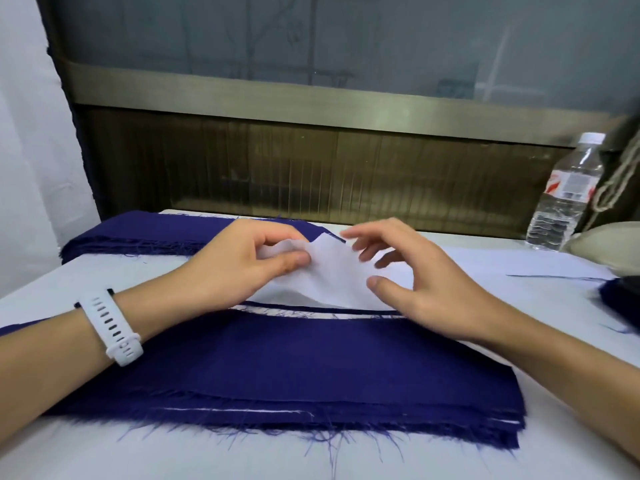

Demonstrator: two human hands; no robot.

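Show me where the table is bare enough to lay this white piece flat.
Barest: the table right of the near navy stack, short of the navy scrap; also the strip before the water bottle. Crowded: the middle, where left hand and right hand meet at the white piece.

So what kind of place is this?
Probably a sewing or garment workroom: stacks of cut navy cloth with frayed edges on a white-covered table, and the left hand pinching a white fabric piece.

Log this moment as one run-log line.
left grip pinches white fabric piece | right grip open over it | navy fabric stack nearer | water bottle far right
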